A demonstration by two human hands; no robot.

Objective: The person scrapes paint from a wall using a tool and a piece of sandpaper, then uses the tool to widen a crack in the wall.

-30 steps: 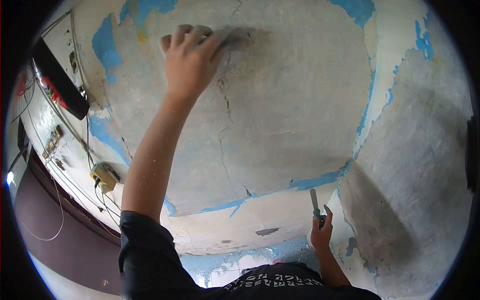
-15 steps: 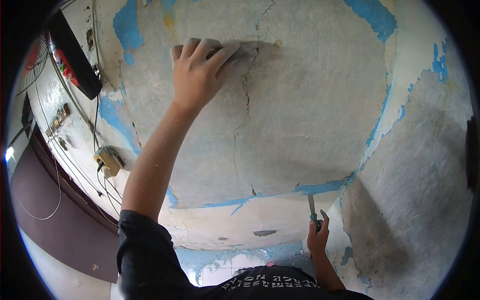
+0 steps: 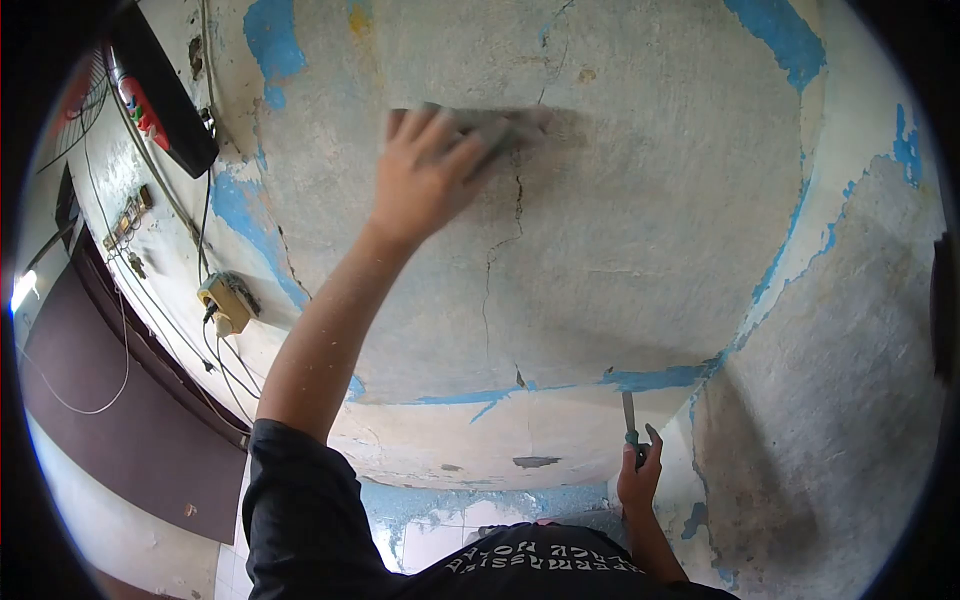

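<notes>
blurred grey pad (image 3: 512,130) on cracked, patchy wall (image 3: 620,230), teal-handled scraper (image 3: 629,415) pointing upward

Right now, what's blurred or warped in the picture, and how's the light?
Head view: left hand and its dark pad are motion-blurred; the wall bows with lens distortion, corners black; a soft shadow lies beside the pad; the light at far left glares white.

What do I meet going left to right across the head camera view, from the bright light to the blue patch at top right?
Light → socket block → left hand → right hand → blue patch.
</notes>
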